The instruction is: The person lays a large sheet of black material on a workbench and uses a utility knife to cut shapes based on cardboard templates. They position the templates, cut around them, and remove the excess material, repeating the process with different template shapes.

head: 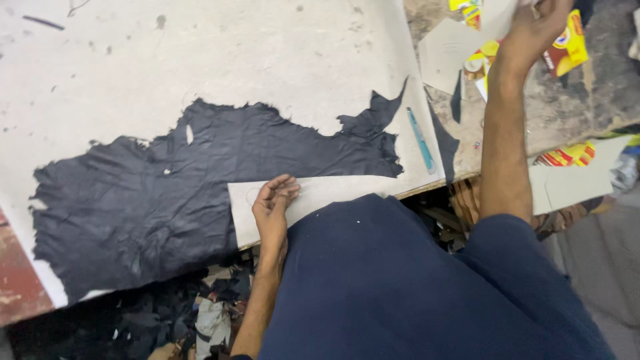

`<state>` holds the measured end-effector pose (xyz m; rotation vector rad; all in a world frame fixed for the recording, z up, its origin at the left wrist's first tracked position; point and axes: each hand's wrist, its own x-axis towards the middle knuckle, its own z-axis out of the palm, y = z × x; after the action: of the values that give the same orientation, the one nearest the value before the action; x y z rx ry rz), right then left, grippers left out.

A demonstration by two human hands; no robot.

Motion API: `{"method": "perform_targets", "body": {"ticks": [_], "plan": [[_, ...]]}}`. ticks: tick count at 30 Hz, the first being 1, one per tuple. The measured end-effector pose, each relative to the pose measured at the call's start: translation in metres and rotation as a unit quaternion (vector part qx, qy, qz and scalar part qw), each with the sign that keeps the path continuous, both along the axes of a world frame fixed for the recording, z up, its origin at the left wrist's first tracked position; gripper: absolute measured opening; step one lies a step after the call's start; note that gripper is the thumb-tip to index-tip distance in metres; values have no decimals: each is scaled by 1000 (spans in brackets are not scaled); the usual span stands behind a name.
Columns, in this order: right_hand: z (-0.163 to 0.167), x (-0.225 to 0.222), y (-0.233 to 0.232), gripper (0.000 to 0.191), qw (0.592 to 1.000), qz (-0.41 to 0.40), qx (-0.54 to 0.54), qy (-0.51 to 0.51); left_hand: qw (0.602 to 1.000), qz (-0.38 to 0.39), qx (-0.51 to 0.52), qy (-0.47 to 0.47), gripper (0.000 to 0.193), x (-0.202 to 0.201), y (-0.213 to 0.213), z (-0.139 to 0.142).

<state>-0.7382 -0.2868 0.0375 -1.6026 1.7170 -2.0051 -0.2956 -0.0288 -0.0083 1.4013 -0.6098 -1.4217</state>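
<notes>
Head view looks down on a pale, scuffed counter (233, 53) with a large ragged sheet of black leather (167, 193) spread across it from 9 o'clock toward the centre. Packages sit at 1 to 2 o'clock: a yellow and red packet (568, 48) lies just beside the raised wrist at the top edge, more yellow wrapping (467, 10) shows at 1 o'clock, and a flat yellow and red striped packet (567, 155) lies at 3 o'clock on the rough brown surface to the right of the counter. Pale cardboard pieces (443, 53) lie among them.

A pale cardboard pattern (320, 197), long and flat, rests on the near edge of the leather at about 6 o'clock, partly hidden by the person's dark blue clothing. The left hand (272, 207) lies on the left end of this pattern, fingers (283, 189) loosely curled and pressing down on it, its grip holding nothing closed inside.

The right hand (533, 30) reaches up to 1 o'clock, well apart from the pattern, its grip closed on a light sheet of card (497, 17) at the frame's top edge.

A light blue pen (421, 140) lies on the counter at 2 o'clock from the left hand, just beside the leather's right tip.
</notes>
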Motion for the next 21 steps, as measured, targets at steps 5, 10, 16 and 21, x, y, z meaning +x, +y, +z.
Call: {"method": "perform_targets", "body": {"ticks": [5,10,16,21], "plan": [[-39,167,118,44,902,335,270,18,970,149,-107,-160,27,21,8,1],[-46,274,161,36,878,371,261,151,885,16,-159,-437,39,45,-1,7],[-48,282,201,38,897,204,167,356,789,-107,-178,-578,44,66,-25,-6],[-44,263,257,42,870,241,307,302,795,-113,-198,-563,44,83,-25,-13]]}}
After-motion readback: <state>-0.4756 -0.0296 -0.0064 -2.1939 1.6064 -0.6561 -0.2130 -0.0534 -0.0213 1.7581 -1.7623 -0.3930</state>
